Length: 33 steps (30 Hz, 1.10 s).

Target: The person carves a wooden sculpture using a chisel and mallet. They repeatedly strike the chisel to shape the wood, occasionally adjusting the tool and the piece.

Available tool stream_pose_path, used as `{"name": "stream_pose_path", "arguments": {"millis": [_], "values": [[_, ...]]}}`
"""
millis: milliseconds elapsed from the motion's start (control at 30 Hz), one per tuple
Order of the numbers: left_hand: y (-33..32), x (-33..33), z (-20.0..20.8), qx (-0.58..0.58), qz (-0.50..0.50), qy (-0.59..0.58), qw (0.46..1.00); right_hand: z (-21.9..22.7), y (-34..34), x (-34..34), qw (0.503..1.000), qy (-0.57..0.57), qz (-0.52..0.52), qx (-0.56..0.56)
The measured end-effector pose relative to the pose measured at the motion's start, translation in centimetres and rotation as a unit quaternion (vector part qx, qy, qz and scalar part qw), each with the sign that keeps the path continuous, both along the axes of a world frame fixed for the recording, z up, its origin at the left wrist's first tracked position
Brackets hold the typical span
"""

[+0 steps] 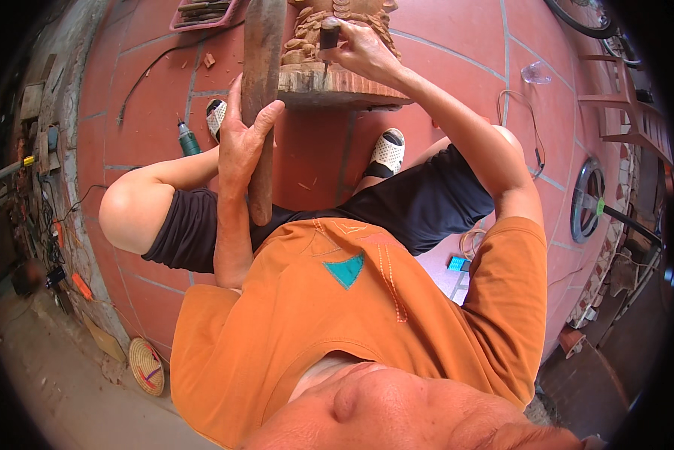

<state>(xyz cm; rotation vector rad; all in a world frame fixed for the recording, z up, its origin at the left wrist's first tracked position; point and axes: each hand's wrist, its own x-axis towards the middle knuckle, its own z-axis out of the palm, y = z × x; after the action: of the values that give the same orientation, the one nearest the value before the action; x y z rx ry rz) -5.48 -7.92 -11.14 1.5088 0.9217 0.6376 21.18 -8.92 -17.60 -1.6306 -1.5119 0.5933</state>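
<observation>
A carved wooden sculpture with coin-like relief stands on the tiled floor at the far middle, on a rough block base. My left hand is closed around a long, club-shaped wooden mallet, held upright just left of the carving. My right hand grips the dark handle of a chisel. The chisel's thin blade points down at the upper edge of the base. A gap separates the mallet from the chisel.
Left of my knees lies a green power tool. A pink basket holds several tools at the far left. On the right are a plastic chair, a black wheel-shaped object and a clear plastic piece. Dark cables and wood chips lie about.
</observation>
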Motion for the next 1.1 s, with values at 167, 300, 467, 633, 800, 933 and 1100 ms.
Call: {"name": "stream_pose_path", "arguments": {"millis": [167,300,467,633,800,933,1100], "values": [[-0.1,0.1,-0.1,0.016,-0.002,-0.001,1.0,-0.3,-1.0,0.1,1.0,-0.008,-0.013,0.017],[-0.6,-0.2,2.6,-0.03,-0.005,-0.018,0.999,-0.3,-2.0,0.0,1.0,0.013,-0.022,0.01],[-0.5,-1.4,8.8,-0.083,-0.011,-0.153,0.985,-1.3,-2.0,0.3,0.998,0.041,-0.032,0.028],[2.6,-1.3,16.6,0.034,-0.095,-0.1,0.99,-1.8,-2.6,0.1,0.996,0.064,-0.04,0.041],[7.1,2.0,19.6,0.194,-0.165,0.099,0.962,-2.0,-3.1,0.2,0.996,0.073,-0.053,0.027],[7.2,6.7,18.9,0.325,-0.259,0.117,0.902,-3.3,-3.1,-0.2,0.992,0.093,-0.084,0.022],[10.8,8.3,12.1,0.41,-0.389,0.024,0.825,-1.5,-3.4,-2.5,0.978,0.18,-0.107,0.021]]}}
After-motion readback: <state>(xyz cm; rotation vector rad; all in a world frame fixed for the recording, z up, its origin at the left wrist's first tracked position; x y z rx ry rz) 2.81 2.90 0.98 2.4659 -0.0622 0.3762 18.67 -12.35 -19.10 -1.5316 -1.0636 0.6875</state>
